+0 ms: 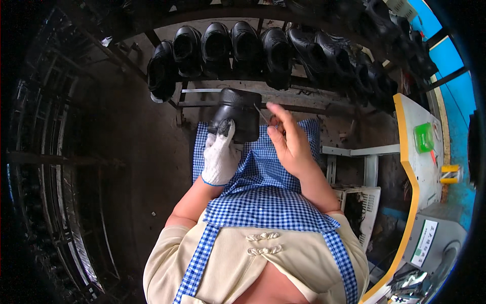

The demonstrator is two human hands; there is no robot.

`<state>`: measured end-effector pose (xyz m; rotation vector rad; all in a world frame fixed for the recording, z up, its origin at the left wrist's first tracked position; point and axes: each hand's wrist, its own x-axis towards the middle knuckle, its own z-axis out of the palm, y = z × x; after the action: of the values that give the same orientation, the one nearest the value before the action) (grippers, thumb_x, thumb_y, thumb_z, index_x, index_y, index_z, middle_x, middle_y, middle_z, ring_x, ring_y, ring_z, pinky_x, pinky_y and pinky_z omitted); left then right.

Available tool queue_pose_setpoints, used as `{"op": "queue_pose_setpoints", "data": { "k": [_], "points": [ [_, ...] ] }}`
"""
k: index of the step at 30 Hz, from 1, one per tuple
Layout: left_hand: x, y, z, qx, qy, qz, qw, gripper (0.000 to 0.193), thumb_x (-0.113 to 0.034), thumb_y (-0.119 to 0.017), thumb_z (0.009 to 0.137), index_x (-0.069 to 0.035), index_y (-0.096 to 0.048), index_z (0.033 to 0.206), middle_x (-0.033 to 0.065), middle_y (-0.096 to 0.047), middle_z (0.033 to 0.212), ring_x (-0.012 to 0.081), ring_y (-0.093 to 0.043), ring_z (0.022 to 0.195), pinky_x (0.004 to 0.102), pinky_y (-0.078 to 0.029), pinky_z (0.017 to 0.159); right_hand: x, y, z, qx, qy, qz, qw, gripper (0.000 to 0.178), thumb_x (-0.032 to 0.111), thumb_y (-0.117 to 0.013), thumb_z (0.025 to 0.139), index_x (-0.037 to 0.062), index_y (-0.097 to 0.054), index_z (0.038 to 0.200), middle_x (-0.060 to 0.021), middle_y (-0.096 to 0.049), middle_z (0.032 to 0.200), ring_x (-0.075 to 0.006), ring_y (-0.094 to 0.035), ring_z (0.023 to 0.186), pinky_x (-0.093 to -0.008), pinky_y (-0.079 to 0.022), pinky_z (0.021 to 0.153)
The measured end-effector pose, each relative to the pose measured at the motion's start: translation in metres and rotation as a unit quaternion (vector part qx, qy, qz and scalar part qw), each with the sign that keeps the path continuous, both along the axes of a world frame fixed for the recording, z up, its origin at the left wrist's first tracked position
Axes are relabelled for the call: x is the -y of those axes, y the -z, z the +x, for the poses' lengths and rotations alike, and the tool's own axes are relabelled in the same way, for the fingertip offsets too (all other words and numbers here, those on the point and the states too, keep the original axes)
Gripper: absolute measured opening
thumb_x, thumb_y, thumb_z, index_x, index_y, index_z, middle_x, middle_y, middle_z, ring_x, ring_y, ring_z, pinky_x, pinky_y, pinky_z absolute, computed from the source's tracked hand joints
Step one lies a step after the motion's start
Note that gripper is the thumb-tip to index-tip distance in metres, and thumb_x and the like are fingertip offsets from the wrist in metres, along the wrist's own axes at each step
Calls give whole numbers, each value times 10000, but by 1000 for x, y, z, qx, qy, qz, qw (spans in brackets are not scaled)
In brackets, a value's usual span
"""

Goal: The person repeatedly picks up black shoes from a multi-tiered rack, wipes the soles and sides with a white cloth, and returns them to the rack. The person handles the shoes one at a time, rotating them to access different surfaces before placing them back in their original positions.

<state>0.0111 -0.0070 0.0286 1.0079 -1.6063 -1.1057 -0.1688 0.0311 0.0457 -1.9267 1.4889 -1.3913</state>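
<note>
A dim workroom, brightest toward three o'clock.
From where I stand, a dark, scuffed floor [147, 213] spreads at eight o'clock, metal racks [66, 159] stand shadowed at nine, a dark rack [202, 14] spans twelve, a blue wall [450, 58] rises at two, and a pale, yellow-edged table [425, 187] sits at three.

1. There's the black shoe [240, 121], smooth with a soft sheen, held up in mid-air, its length running away from the body.
2. And here's the slim metal tool [261, 114], slanting at the shoe's right edge; contact, I can't tell.
</note>
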Motion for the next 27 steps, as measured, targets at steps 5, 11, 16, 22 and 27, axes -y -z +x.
{"op": "queue_pose_setpoints", "data": {
  "k": [5,11,16,22,27],
  "points": [
    [-2,8,-5,-87,-58,94,990,583,54,-631,761,-33,-503,1324,265,-557,1241,422,-594,1055,422,-516,872,-11,-7,6,-87,12,20,996,397,68,-590,922,149,-578,1310,-84,-555,873,-209,-597,642,-325,-510,558],
    [-7,19,-5,-1,-74,-25,997,565,56,-615,785,-42,-506,1331,187,-608,1155,392,-603,990,395,-507,854,-10,-15,13,-129,24,-2,991,411,74,-616,901,139,-589,1306,-88,-550,869,-212,-615,609,-332,-518,523],
    [-7,9,-13,-179,-95,151,968,483,27,-599,842,-40,-520,1314,138,-637,1104,339,-607,963,368,-498,847,-8,-13,16,-139,20,-9,990,434,76,-619,898,131,-569,1325,-89,-551,874,-216,-622,605,-327,-523,516],
    [-4,33,-10,-93,-78,22,992,328,-184,-612,952,-39,-562,1242,39,-632,1083,113,-576,931,258,-472,774,-8,-12,20,-147,26,3,989,457,70,-617,893,126,-552,1342,-93,-546,881,-225,-627,605,-335,-528,514],
    [-8,16,-19,-245,-91,180,948,319,-190,-610,959,-25,-566,1229,29,-629,1074,92,-571,902,247,-466,763,-9,-9,20,-149,22,7,989,475,61,-618,887,118,-540,1352,-101,-544,888,-237,-628,604,-344,-530,516]
  ]
}}
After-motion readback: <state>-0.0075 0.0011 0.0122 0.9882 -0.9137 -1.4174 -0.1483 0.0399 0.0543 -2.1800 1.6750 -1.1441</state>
